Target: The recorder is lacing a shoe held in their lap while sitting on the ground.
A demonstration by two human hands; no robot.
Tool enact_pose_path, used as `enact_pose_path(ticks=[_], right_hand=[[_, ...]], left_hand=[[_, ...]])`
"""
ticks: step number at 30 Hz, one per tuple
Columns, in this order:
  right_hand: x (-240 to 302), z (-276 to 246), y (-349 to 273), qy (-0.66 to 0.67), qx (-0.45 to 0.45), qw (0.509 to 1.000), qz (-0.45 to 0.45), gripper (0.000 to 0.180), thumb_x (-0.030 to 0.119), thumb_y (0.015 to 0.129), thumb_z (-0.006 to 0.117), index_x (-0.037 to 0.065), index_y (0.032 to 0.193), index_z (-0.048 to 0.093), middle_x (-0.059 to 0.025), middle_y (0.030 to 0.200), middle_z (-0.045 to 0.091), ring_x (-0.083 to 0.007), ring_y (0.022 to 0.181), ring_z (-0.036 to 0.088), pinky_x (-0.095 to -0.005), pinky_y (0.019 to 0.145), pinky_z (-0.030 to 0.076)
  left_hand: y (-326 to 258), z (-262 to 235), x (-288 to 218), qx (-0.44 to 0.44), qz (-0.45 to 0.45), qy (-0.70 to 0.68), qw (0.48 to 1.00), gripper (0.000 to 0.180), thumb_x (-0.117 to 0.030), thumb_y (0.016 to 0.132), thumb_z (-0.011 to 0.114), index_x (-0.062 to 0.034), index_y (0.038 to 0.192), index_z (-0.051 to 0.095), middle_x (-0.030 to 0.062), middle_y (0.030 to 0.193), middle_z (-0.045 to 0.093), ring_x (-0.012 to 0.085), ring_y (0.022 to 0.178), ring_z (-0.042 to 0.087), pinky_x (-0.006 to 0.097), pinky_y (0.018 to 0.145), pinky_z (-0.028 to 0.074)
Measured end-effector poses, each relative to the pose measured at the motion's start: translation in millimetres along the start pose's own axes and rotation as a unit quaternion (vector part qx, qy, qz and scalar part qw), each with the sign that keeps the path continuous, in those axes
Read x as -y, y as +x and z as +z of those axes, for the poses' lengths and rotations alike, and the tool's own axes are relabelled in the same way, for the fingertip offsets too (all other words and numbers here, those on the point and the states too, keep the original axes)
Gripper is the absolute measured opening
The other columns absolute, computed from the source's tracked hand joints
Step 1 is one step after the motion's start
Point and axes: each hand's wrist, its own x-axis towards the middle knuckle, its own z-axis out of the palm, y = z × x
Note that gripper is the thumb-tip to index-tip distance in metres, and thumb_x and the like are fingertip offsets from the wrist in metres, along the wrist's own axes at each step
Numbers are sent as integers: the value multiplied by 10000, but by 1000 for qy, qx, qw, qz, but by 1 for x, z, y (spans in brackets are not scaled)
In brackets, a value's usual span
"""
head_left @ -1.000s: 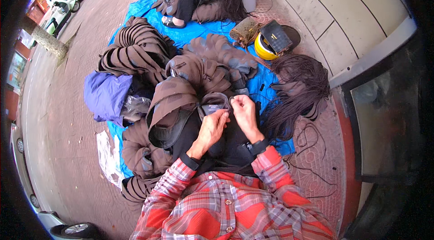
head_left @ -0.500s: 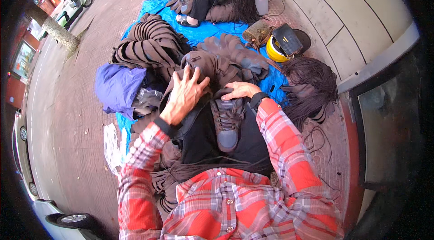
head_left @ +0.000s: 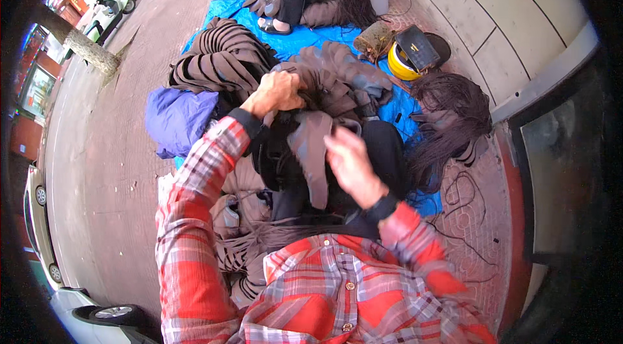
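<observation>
Outdoors, on brick paving beside a tiled wall [head_left: 519, 13]. The person in the red plaid shirt sits among heaps of grey-brown fabric pieces spread over a blue tarp [head_left: 227, 10]. Left hand [head_left: 278, 92] is stretched forward, fingers curled shut on the top of the grey-brown pile [head_left: 337, 75] just past the knees. Right hand [head_left: 350, 164] is blurred over the lap; it seems to pinch a flat grey-brown strip [head_left: 311, 156] that hangs down across the dark trousers, but I cannot tell how tightly. A bundle of dark cords [head_left: 454, 117] lies to the right, a purple bag [head_left: 178, 120] to the left, a yellow helmet [head_left: 399, 65] beyond. Another person sits further up the tarp.

Judgement: sorting or gathering stage, one piece in hand, another being pulled free. Next wants a clean single-piece grip so neighbouring layers do not drag along.
</observation>
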Motion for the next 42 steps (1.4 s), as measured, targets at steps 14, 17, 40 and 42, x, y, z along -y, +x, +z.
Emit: enact_pose_path(ticks=[14, 17, 40, 42], right_hand=[[26, -50, 53, -748, -37, 611, -258, 386, 105, 700, 612, 21, 1073, 561, -191, 1011, 574, -376, 972, 533, -432, 885, 419], [52, -103, 97, -738, 162, 650, 76, 656, 274, 641, 706, 10, 1211, 515, -210, 1180, 556, -330, 1094, 532, -386, 925, 421], [79, -97, 147, -607, 256, 740, 135, 481, 131, 641, 651, 43, 1111, 608, -118, 974, 670, -179, 866, 595, -330, 789, 470], [67, -93, 158, -640, 297, 700, 107, 498, 123, 634, 652, 38, 1122, 602, -139, 1005, 663, -197, 883, 597, -323, 816, 460]], left_hand=[[-59, 50, 32, -122, -62, -265, 954, 878, -142, 616, 708, -155, 1398, 308, 309, 1336, 357, 462, 1212, 387, 439, 1000, 377], [-38, 55, 33, -170, -66, -279, 943, 695, -84, 669, 644, -156, 1329, 437, 249, 1250, 487, 406, 1127, 498, 403, 956, 423], [75, 78, 146, 191, 71, -136, 969, 560, -343, 718, 699, -105, 1209, 571, 68, 1107, 629, 228, 1014, 562, 336, 871, 446], [78, 77, 149, 258, -35, -274, 926, 539, -339, 711, 704, -129, 1194, 588, 58, 1058, 640, 210, 978, 575, 343, 835, 453]])
